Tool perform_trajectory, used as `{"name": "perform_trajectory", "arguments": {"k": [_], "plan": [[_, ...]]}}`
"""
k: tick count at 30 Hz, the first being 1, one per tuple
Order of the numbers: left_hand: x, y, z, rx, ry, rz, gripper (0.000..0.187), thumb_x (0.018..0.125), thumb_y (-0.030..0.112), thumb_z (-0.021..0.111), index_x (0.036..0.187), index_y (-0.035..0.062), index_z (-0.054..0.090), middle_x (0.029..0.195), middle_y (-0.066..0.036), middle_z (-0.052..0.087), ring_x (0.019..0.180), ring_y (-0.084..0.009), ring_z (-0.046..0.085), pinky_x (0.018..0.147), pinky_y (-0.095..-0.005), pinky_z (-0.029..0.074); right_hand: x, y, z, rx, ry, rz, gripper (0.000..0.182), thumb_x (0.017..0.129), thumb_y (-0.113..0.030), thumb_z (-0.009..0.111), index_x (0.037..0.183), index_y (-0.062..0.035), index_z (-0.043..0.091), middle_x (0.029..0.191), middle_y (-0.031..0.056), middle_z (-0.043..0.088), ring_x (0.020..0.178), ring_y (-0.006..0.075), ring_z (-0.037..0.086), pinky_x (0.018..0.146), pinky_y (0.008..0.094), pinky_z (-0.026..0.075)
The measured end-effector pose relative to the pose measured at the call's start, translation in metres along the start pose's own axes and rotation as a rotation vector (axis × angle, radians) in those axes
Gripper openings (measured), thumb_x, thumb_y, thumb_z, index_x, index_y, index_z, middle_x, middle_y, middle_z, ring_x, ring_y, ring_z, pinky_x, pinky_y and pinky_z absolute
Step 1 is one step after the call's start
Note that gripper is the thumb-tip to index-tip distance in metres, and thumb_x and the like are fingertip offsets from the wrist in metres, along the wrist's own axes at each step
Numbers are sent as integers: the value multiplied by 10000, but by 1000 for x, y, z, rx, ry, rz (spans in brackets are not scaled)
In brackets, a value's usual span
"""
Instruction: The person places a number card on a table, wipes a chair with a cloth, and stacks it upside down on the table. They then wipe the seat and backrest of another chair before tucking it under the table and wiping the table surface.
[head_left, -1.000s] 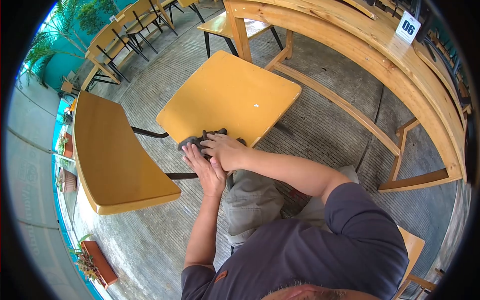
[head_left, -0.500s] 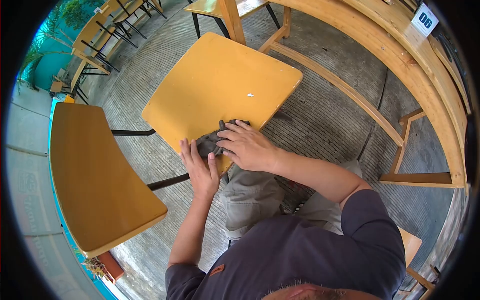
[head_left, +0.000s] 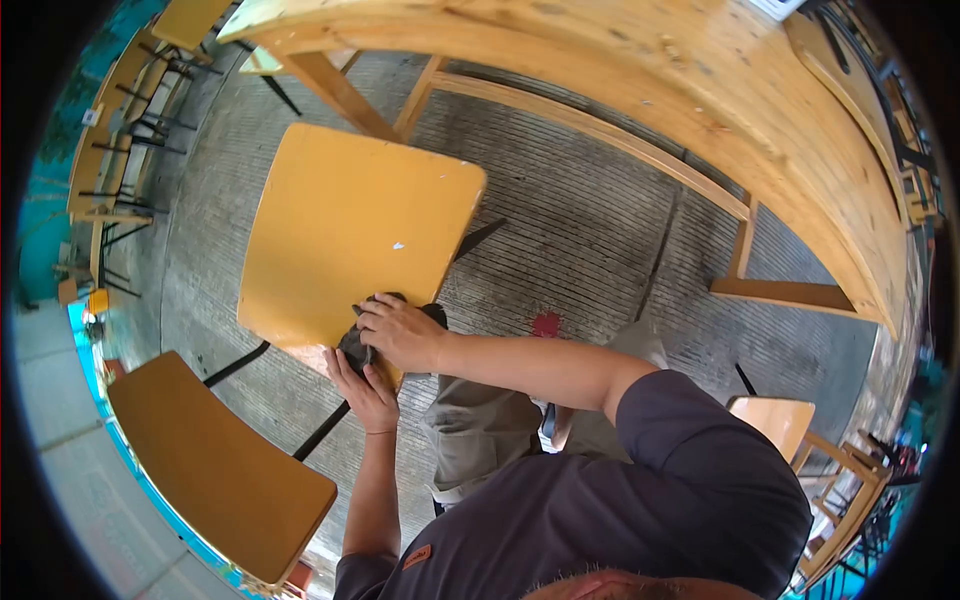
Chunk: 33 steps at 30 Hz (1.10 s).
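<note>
A wooden chair seat (head_left: 350, 215) with a yellow-orange finish lies in front of me, its backrest (head_left: 220, 465) at the lower left. On the seat's near corner is a bunched dark grey cloth (head_left: 355, 352). My right hand (head_left: 398, 333) presses down on this cloth, fingers bent over it. Alongside, my left hand (head_left: 365, 395) is at the seat's rear edge, its fingers stretched out and its thumb apart, touching the cloth. Part of the cloth is hidden under my right hand. A small pale chip (head_left: 398, 246) marks the seat surface.
A long wooden table (head_left: 600, 60) curves across the top and right, its lower rail (head_left: 590, 125) above the ridged concrete floor (head_left: 560, 220). More chairs (head_left: 130, 130) stand at the upper left. Another seat (head_left: 775, 420) is at my right. A red patch (head_left: 546, 324) shows on the floor.
The view has turned, so the chair and hands appear farther left and lower, and more table shows. The cloth is more bunched, with both hands still at the seat's near corner.
</note>
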<state>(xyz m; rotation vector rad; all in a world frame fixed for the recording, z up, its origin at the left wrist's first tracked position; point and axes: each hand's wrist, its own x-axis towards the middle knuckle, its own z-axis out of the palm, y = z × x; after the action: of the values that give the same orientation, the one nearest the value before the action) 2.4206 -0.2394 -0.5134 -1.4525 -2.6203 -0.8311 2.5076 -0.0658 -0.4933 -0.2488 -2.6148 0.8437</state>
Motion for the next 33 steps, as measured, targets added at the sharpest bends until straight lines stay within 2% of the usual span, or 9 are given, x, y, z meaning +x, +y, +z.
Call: {"name": "perform_trajectory", "arguments": {"k": [7, 9, 12, 16, 17, 21, 26, 30, 33], "plan": [[2, 8, -1, 230, -72, -101, 700, 1089, 461, 296, 1542, -71, 242, 1600, -328, 226, 1503, -473, 211, 1230, -561, 192, -51, -39, -56, -294, -86, 170, 199, 884, -190, 620, 1043, -120, 718, 1171, 38, 641, 1275, 250, 521, 1077, 423, 403], [-4, 11, -2, 480, -77, -192, 775, 1081, 512, 268, 1562, -89, 180, 1618, -326, 191, 1540, -425, 145, 1250, -543, 160, -92, -40, -88, -78, -219, 425, 198, 882, -192, 635, 1051, -125, 716, 1190, 73, 639, 1224, 280, 569, 1000, 461, 465], [-10, 50, -19, 615, -299, -285, 779, 1072, 506, 339, 1502, -141, 278, 1573, -354, 271, 1488, -447, 275, 1219, -522, 256, -193, -15, -111, 468, 92, 1105, 232, 946, -221, 602, 1093, -58, 676, 1077, 204, 686, 972, 369, 677, 812, 475, 533], [-13, 105, -48, -76, -881, -360, 637, 1019, 449, 536, 1247, -145, 573, 1310, -382, 548, 1214, -493, 549, 1059, -513, 442, -286, -31, -256, 1318, 520, 1606, 342, 990, -296, 617, 1239, -64, 653, 1121, 81, 718, 994, 204, 687, 866, 375, 553], [-24, 122, -59, -117, -862, -206, 616, 1011, 447, 547, 1239, -123, 594, 1274, -371, 576, 1211, -489, 556, 1059, -506, 444, -313, -31, -275, 1675, 683, 1546, 263, 965, -317, 635, 1092, -94, 693, 1049, 91, 729, 914, 189, 707, 779, 350, 577], [-26, 200, -128, -133, -1039, 72, 582, 997, 457, 550, 1232, -68, 630, 1251, -345, 613, 1215, -485, 570, 1045, -492, 461, -334, -122, -429, 1765, 936, 1428, 328, 875, -301, 669, 1071, -38, 690, 1015, 108, 744, 869, 250, 715, 810, 381, 584], [31, 261, -162, -59, -1239, -103, 580, 1009, 476, 512, 1216, -50, 641, 1156, -317, 677, 1149, -462, 634, 983, -508, 498, -360, -136, -472, 1896, 1237, 1180, 284, 880, -253, 627, 1055, -35, 675, 982, 111, 732, 852, 266, 699, 828, 378, 570], [80, 272, -155, -116, -1068, -39, 546, 1029, 460, 488, 1206, -31, 649, 1103, -295, 701, 1101, -453, 658, 942, -500, 514, -299, -161, -550, 1787, 1448, 1030, 253, 921, -217, 584, 1084, -38, 658, 1025, 115, 713, 944, 270, 683, 891, 379, 544], [117, 296, -150, -174, -1023, -41, 524, 1039, 447, 483, 1193, -25, 651, 1117, -286, 697, 1109, -449, 651, 941, -490, 511, -235, -164, -605, 1191, 1413, 1038, 452, 946, -232, 583, 1323, 15, 574, 1242, 144, 644, 1136, 264, 628, 995, 375, 499]]}}
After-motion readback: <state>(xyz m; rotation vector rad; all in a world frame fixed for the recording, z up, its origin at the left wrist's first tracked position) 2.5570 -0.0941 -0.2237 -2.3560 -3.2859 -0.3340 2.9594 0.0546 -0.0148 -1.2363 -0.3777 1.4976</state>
